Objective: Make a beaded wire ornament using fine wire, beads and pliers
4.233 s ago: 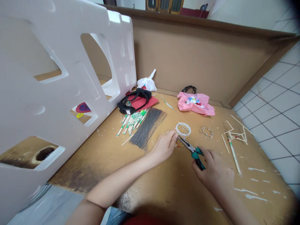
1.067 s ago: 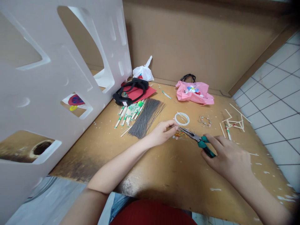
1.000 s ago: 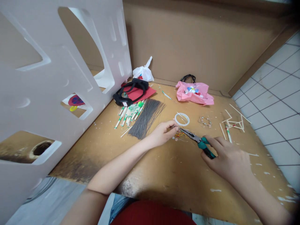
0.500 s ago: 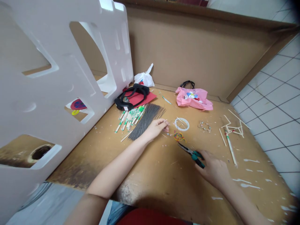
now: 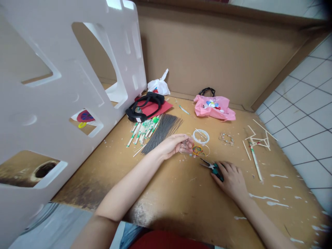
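My left hand [image 5: 176, 144] is closed around a thin looped wire strung with small beads [image 5: 184, 142], palm turned partly up. Just right of its fingertips lie yellow and red rubber bands [image 5: 197, 150] and a white ring-shaped spool [image 5: 201, 137]. My right hand [image 5: 230, 178] rests on the table with its fingers over the green handles of the pliers [image 5: 214, 169]. The pliers' jaws are slightly apart and point up and left toward the rubber bands. A beaded wire loop [image 5: 226, 139] lies further right.
A bundle of grey wires [image 5: 162, 133], packaged sticks [image 5: 142, 130] and a black head strap [image 5: 145, 107] on red paper are to the left. A pink bag [image 5: 214, 108] is at the back, a stick frame [image 5: 256, 143] at right. A white plastic panel [image 5: 98, 103] stands left.
My left hand has turned and opened up slightly, showing more of the beaded wire. My right hand and the pliers have lowered onto the table, and the pliers' handles have come closer together.
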{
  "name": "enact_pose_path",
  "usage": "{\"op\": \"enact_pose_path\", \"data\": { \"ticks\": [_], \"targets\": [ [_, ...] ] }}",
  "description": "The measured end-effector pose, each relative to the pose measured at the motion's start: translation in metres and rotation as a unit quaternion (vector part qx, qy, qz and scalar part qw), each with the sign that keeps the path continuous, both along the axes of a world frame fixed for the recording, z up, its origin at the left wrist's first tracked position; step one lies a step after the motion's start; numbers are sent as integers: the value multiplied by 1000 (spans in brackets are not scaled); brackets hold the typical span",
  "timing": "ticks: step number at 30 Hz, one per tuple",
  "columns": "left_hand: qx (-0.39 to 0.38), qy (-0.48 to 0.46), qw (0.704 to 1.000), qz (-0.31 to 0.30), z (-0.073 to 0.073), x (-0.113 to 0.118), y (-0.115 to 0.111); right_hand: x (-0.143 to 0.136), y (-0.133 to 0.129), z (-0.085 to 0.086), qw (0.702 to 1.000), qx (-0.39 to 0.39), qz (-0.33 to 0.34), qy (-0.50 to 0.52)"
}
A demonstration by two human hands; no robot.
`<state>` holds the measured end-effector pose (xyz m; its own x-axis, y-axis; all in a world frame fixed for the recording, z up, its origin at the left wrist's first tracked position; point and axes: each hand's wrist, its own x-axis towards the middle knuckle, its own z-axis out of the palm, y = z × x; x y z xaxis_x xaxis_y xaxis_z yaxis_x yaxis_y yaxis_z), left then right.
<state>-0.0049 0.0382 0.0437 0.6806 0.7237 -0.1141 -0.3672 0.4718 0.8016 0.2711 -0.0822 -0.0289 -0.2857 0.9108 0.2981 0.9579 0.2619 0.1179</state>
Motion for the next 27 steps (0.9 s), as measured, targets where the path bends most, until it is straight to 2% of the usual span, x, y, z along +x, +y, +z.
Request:
{"op": "enact_pose_path", "data": {
  "ticks": [2,4,6,8,11,15,18,20,23,25,27],
  "targets": [
    [12,5,1000,1,1,0,-1,-3,7,6,999,-20,0,45],
    [17,15,1000,2,2,0,-2,-11,17,21,989,-48,-1,141],
    [20,26,999,1,2,0,-3,-23,27,42,959,-61,-10,275],
    [29,37,999,2,3,0,-3,-40,36,64,916,-88,-9,392],
    [48,57,997,-3,5,1,-5,-64,48,90,883,-95,22,459],
    [73,76,994,-5,8,2,-8,-81,59,100,848,-112,25,517],
    [138,98,985,35,8,2,-8,-83,64,101,817,-142,1,559],
    [247,152,951,105,7,1,-8,-83,67,101,806,-132,-10,577],
    [439,245,838,213,7,-1,-8,-83,67,103,808,-100,-20,580],
    [512,275,780,234,8,-2,-10,-84,65,102,812,-84,-24,576],
    [540,303,750,233,10,-2,-13,-85,64,100,812,-75,-26,578]
  ]
}}
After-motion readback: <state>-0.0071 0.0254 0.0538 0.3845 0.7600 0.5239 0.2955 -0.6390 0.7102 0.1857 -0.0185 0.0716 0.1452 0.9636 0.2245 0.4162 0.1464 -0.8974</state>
